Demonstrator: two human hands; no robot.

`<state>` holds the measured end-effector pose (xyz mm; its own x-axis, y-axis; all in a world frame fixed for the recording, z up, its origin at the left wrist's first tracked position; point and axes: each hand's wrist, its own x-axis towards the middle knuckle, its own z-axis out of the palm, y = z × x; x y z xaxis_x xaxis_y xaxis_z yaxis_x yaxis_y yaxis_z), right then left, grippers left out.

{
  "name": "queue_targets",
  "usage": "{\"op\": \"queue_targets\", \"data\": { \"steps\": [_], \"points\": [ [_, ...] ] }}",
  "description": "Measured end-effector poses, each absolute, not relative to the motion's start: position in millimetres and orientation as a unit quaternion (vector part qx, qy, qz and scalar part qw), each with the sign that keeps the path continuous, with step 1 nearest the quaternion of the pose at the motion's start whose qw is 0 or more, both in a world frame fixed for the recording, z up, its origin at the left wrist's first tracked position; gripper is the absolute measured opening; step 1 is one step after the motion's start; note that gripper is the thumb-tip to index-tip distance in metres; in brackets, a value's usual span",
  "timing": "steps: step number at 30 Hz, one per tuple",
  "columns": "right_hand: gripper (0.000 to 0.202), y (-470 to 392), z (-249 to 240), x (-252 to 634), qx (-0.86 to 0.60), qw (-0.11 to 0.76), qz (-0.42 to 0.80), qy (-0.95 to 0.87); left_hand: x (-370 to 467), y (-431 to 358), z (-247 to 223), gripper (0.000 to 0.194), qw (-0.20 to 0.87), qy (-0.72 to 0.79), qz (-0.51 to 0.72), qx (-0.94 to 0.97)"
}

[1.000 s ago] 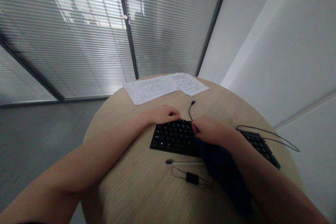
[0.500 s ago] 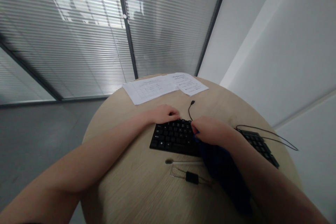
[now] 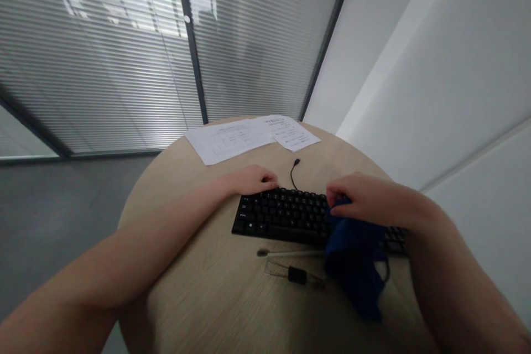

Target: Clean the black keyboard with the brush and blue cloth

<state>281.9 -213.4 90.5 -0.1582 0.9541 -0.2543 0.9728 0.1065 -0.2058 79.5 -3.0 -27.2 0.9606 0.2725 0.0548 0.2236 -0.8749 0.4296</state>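
Note:
A black keyboard point(image 3: 282, 215) lies on the round wooden table. My left hand point(image 3: 256, 180) rests at its upper left edge, fingers curled in against it. Bunched in the closed fingers of my right hand point(image 3: 352, 196) is a dark blue cloth point(image 3: 354, 260), which hangs over the right part of the keyboard and onto the table. Below the keyboard lie a thin light stick with a dark end point(image 3: 263, 253) and a small black block point(image 3: 297, 275) with wire loops. A short cable with a black plug point(image 3: 296, 162) sticks out behind the keyboard.
Printed papers point(image 3: 232, 141) lie at the far side of the round table point(image 3: 170, 168). Beyond them stands a glass partition with blinds point(image 3: 133, 66). A white wall point(image 3: 456, 66) rises on the right.
My right hand has moved to the right along the keyboard with the blue cloth, uncovering more keys. My left hand has stayed at the keyboard's edge. The view has shifted slightly.

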Motion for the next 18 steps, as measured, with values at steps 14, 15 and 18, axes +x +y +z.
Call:
{"op": "queue_targets", "data": {
  "steps": [14,15,18],
  "points": [
    [0.019,-221,-18,285,0.672,-0.200,-0.014,0.713,82,1,-28,0.039,0.244,0.131,0.054,0.959],
    [0.014,-222,-18,286,0.661,-0.199,-0.003,0.723,82,2,-28,0.040,0.245,0.133,0.055,0.959],
    [0.009,-225,-18,287,0.631,-0.194,0.012,0.751,82,2,-28,0.038,0.248,0.144,0.051,0.957]
  ]
}}
